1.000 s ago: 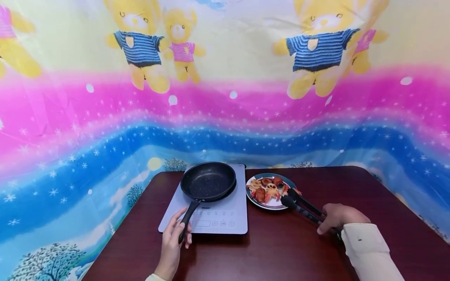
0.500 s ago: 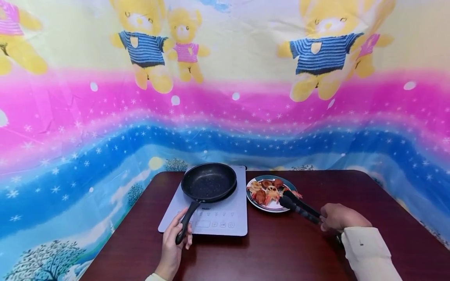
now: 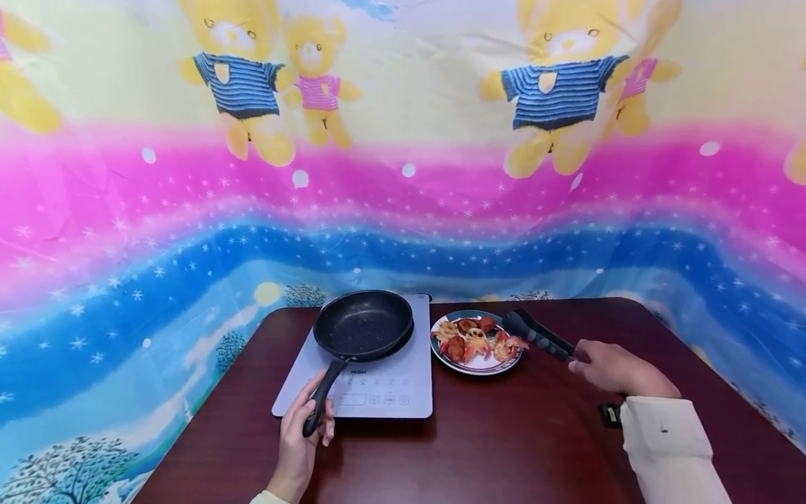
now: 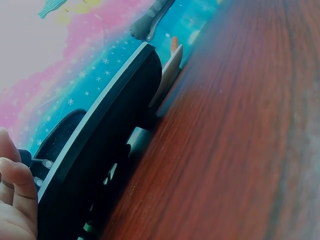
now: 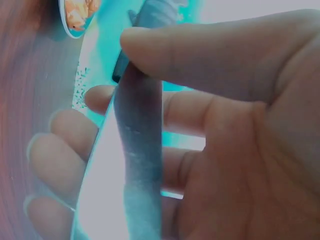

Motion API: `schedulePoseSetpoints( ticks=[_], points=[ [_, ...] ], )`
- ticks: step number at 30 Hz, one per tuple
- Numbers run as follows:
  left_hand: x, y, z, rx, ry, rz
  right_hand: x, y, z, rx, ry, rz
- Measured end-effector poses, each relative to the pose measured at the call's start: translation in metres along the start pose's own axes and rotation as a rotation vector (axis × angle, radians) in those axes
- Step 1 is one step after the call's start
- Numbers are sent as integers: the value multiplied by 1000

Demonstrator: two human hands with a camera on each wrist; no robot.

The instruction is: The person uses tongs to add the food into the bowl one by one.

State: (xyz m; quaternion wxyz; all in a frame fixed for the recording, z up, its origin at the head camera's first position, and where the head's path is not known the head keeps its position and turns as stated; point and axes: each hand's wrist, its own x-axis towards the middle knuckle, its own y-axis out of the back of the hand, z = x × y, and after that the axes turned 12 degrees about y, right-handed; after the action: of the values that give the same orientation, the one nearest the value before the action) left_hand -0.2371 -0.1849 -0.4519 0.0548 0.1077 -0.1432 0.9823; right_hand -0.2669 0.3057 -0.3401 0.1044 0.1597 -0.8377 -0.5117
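My left hand [image 3: 299,437] grips the handle of a black frying pan [image 3: 364,325], which sits on a white induction cooktop [image 3: 412,350]. In the left wrist view, curled fingers [image 4: 20,185] show at the lower left beside the cooktop's dark side. My right hand [image 3: 620,367] holds black-tipped tongs [image 3: 541,336] between thumb and fingers; the right wrist view shows their metal arms [image 5: 142,130]. The tong tips hang above the right rim of a plate [image 3: 475,371], apart from the food. Lotus root slices [image 3: 476,339], browned pieces [image 3: 456,348] and a reddish-orange piece [image 3: 508,345] lie on that plate.
All this stands on a dark red wooden table [image 3: 504,448] with rounded back corners. A printed cloth [image 3: 403,210] with bears and snowflakes hangs behind and around it. The plate stands just right of the cooktop, and the pan bottom is bare.
The tongs have risen from the food at the plate's right side, with nothing visible between their tips. My right hand has moved slightly up. The left hand keeps its grip on the pan handle.
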Motion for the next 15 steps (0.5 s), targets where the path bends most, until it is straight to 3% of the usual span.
schedulePoseSetpoints(
  ticks=[9, 15],
  points=[
    [-1, 3, 0, -14, -39, -20, -3, -2, 2, 95, -73, -4],
    [-1, -1, -3, -20, -36, -16, -4, 0, 8, 49, -44, -27]
  ],
)
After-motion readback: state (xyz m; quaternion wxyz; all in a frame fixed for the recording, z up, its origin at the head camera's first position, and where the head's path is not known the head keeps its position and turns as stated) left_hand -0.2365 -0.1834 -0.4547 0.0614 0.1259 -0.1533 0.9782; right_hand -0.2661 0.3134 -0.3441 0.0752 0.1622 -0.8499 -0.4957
